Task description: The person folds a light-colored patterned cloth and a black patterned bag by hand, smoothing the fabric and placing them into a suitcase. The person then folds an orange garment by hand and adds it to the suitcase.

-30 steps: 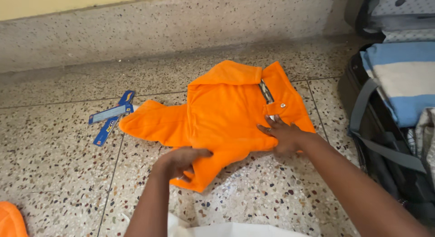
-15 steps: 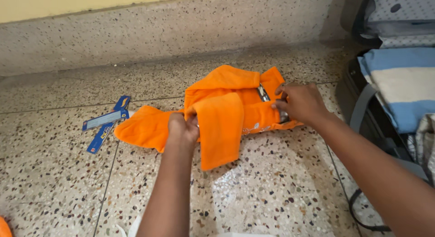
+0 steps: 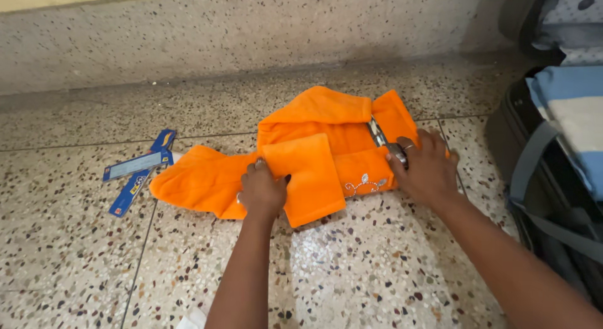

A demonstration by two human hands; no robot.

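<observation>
I see my left hand (image 3: 262, 192) pinching a fold of the orange shirt (image 3: 314, 156) on the floor (image 3: 377, 266), my right hand (image 3: 426, 169) flat on it, fingers open.

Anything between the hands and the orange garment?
Nothing visible. The left hand rests on the orange garment beside its folded flap; the right hand presses its right edge. The blue tags lie off to the left, apart.
</observation>
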